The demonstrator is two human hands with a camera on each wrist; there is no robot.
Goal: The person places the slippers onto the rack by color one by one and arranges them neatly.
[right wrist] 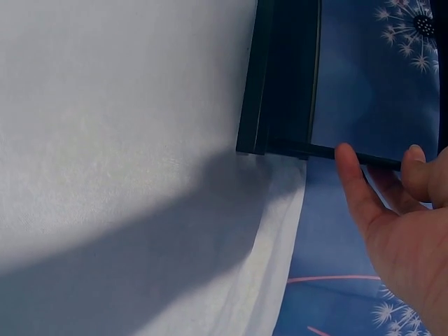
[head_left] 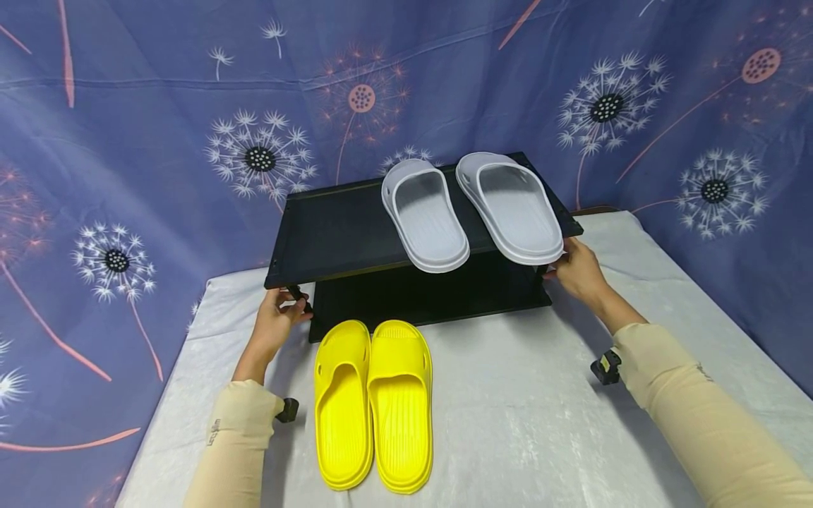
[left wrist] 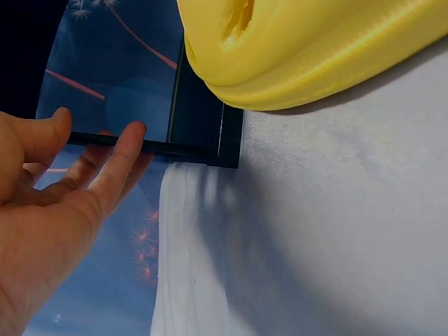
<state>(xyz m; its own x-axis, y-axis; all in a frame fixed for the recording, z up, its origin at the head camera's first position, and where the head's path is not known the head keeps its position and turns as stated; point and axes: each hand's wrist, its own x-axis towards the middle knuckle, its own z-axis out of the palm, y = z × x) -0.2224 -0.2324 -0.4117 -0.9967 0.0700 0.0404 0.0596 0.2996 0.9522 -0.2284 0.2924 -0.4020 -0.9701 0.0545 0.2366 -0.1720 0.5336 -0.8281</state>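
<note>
A black two-tier shoe rack (head_left: 336,226) stands at the back of the table. My left hand (head_left: 279,317) holds its left front post (left wrist: 178,148), with fingers on both sides of the post in the left wrist view. At the other end my right hand (head_left: 576,271) grips the right post (right wrist: 322,151) just under the top shelf. Two grey slippers (head_left: 432,226) (head_left: 517,204) rest on the right half of that shelf, toes toward the back. In front of the rack a pair of yellow slippers (head_left: 343,423) (head_left: 401,416) lies side by side.
A pale cloth covers the table (head_left: 508,395). Right behind the rack hangs a blue curtain (head_left: 159,141) with dandelion prints. The yellow slippers' toes come close to the lower shelf (head_left: 438,293).
</note>
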